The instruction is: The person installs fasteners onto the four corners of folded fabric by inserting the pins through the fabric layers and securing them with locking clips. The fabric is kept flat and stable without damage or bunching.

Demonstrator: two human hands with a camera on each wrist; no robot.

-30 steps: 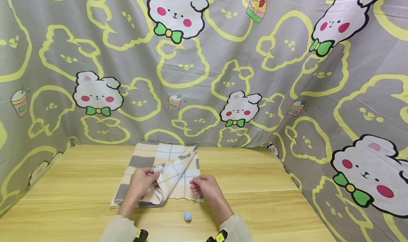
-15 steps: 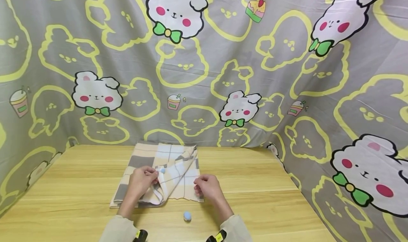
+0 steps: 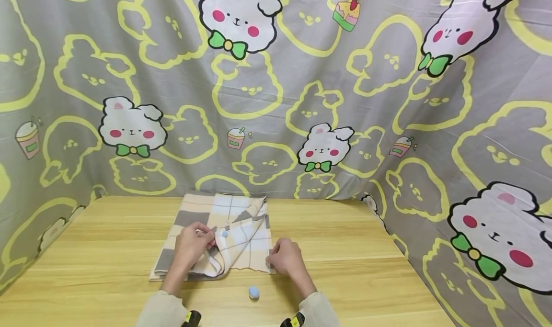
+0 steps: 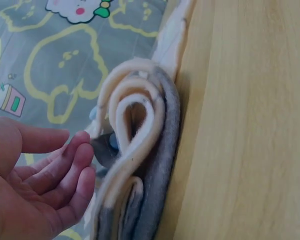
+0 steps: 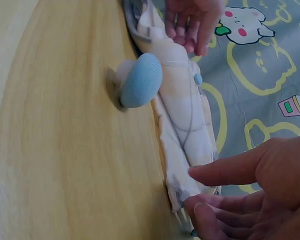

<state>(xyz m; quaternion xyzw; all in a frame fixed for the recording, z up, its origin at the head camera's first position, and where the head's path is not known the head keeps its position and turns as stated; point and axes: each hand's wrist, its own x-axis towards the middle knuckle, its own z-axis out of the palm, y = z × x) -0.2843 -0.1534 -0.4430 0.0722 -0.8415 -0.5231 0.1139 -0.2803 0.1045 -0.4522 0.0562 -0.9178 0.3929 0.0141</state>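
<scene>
A folded plaid blanket [image 3: 233, 205], fuzzy and cream, grey and white, lies on the table with one front corner turned back. On that flap sits a small round blue piece [image 3: 224, 233]. My left hand [image 3: 192, 243] is at the flap's edge; in the left wrist view its loosely bent fingertips are right beside the rolled layers [image 4: 150, 120]. My right hand [image 3: 286, 258] is at the blanket's near right corner, thumb and index finger apart around the corner [image 5: 180, 192] in the right wrist view. A mushroom-shaped piece with a blue cap [image 5: 142, 81] stands in front of the blanket.
The light wooden table [image 3: 345, 264] extends on both sides of the blanket. A grey curtain [image 3: 267, 78] printed with white rabbits and yellow outlines hangs behind it and along both sides.
The turned-back flap with its blue piece has shifted slightly right and toward me. My right hand has moved right and down to the blanket's corner; my left hand has barely moved.
</scene>
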